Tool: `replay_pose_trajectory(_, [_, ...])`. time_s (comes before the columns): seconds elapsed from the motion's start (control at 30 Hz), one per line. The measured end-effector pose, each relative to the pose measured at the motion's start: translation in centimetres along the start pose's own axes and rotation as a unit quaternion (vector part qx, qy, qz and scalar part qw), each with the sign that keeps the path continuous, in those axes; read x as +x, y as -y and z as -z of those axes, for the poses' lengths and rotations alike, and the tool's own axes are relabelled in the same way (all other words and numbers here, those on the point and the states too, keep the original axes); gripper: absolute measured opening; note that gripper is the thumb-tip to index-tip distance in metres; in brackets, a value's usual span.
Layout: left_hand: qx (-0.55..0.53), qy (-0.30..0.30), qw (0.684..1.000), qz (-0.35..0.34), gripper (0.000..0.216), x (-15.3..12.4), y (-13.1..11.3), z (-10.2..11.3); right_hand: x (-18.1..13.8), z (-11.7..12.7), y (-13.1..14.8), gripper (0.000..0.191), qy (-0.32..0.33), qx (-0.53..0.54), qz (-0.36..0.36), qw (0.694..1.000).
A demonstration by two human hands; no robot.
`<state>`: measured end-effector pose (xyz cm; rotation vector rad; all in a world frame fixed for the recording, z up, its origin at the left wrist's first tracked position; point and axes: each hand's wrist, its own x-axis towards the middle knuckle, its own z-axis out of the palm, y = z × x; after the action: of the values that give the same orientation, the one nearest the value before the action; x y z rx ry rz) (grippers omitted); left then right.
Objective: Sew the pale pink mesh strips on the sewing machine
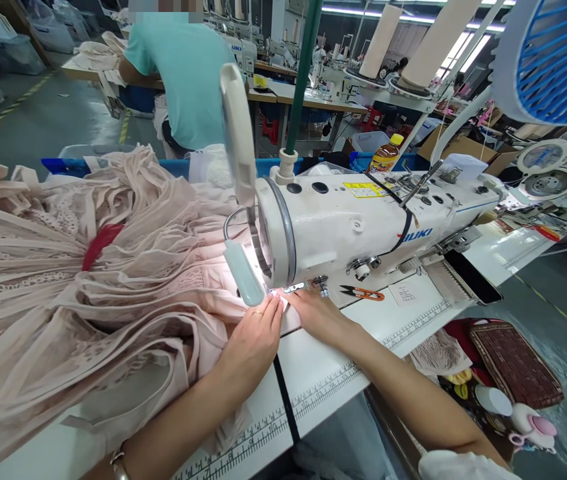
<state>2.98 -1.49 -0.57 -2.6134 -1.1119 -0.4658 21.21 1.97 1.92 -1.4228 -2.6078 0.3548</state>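
Observation:
Under the head of a white sewing machine (pixel 333 220), my left hand (pixel 258 332) presses pale pink fabric (pixel 221 280) close to the needle area, fingers together. Opposite it, my right hand (pixel 317 315) pinches the same cloth's edge near the presser foot, its fingertips partly hidden behind the left ones. A small grey-green lamp (pixel 244 273) lights the spot just above my left fingers. The needle itself is hard to make out. Left of the machine lies a large heap of pale pink garment pieces (pixel 153 267), gathered with a red tie (pixel 102 244).
Orange-handled thread snips (pixel 362 293) and a paper slip (pixel 406 293) lie right of my right hand. Ruler markings run along the table's front edge (pixel 323 393). A yellow-capped bottle (pixel 386 153) and a blue fan (pixel 558 63) stand behind. A person in a turquoise shirt (pixel 188 73) sits ahead.

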Motion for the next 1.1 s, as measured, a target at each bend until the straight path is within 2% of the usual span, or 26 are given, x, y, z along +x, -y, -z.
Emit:
replay_pose_trajectory(0.3, [0.043,-0.038,0.998,-0.007,0.045,0.2,-0.2,0.2,0.3,-0.2,-0.1,0.034,0.005,-0.030,-0.005,1.000])
replay_pose_trajectory(0.4, [0.050,-0.033,0.998,0.004,0.045,0.2,-0.2,0.6,0.3,-0.1,0.1,0.034,0.013,-0.034,-0.020,0.999])
replay_pose_trajectory(0.57, [0.018,0.000,1.000,0.015,0.035,0.2,2.1,1.2,-0.1,-0.6,-0.2,0.048,-0.004,-0.049,-0.024,0.998])
replay_pose_trajectory(0.7, [-0.038,-0.027,0.997,0.057,0.030,0.1,4.0,0.9,-0.6,-0.8,-0.7,0.054,-0.017,-0.014,0.010,1.000])
replay_pose_trajectory(0.87, [-0.011,-0.040,0.999,0.008,0.028,0.0,3.8,1.1,-1.0,-1.1,-0.8,0.056,-0.037,-0.021,0.020,0.999])
replay_pose_trajectory(0.97, [0.009,-0.007,1.000,0.004,0.028,0.0,3.5,1.7,-1.2,-1.6,-0.8,0.056,-0.065,-0.041,0.027,0.997])
replay_pose_trajectory(1.1, [0.007,0.062,0.998,0.021,0.023,0.1,3.1,2.4,-1.3,-2.4,-1.1,0.052,-0.140,-0.045,0.063,0.987])
